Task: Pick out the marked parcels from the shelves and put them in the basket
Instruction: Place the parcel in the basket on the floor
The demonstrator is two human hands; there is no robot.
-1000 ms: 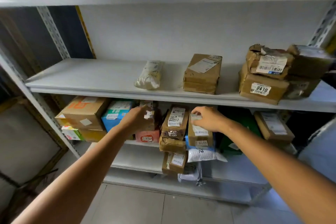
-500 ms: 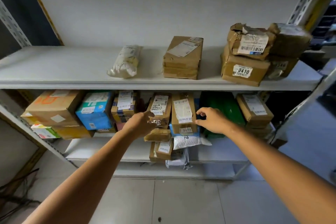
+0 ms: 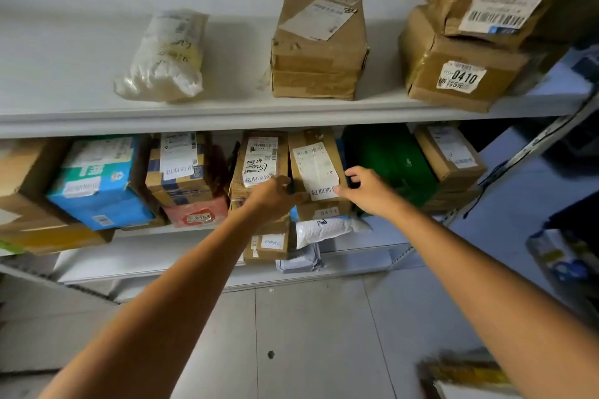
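Observation:
On the lower shelf, a brown parcel with a white label [image 3: 316, 168] stands upright between a taped brown parcel [image 3: 259, 159] and a green parcel [image 3: 392, 162]. My left hand [image 3: 275, 199] reaches into the gap at its left edge with curled fingers. At the parcel's right edge, my right hand [image 3: 366, 189] holds it, thumb on the label and fingers round the side. Below it sit a box marked 0471 [image 3: 324, 213] and a white poly bag [image 3: 324, 227]. I cannot make out a basket for certain.
The upper shelf [image 3: 227, 120] bears a white bag [image 3: 165, 55], a brown box [image 3: 319, 45] and a box marked 0410 [image 3: 453, 74] under a torn one [image 3: 486, 0]. Left below: a blue box [image 3: 97, 181], a striped box [image 3: 178, 168], a red parcel [image 3: 197, 215]. A blurred yellowish object [image 3: 470, 372] lies bottom right.
The view has come closer to the lower shelf. My left hand has moved right to the labelled parcel's left edge, and my right hand has taken hold of its right edge.

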